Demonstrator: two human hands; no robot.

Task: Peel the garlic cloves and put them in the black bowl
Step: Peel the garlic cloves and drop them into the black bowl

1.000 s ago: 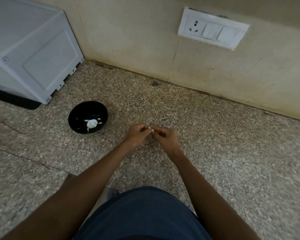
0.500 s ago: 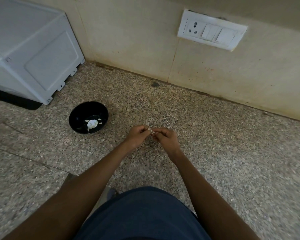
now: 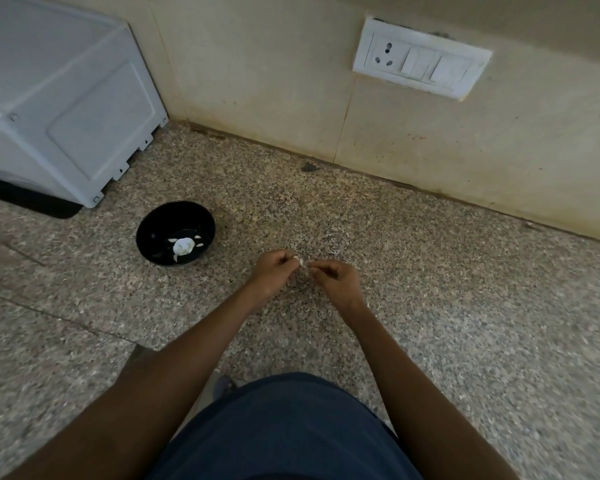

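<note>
Above counter (image 3: 430,271), garlic clove (image 3: 301,261) between fingers (image 3: 293,258)

hands: right hand (image 3: 336,279) drawn slightly apart from left hand (image 3: 273,271) | garlic clove (image 3: 300,261): now exposed between fingertips

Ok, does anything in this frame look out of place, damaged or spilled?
Mostly minor. The switch plate hangs slightly askew with a ragged gap at its top edge. A dark smudge marks the counter near the wall. Pale flecks, perhaps garlic skin, lie beyond the hands pinching a garlic clove. The black bowl sits upright.
</note>
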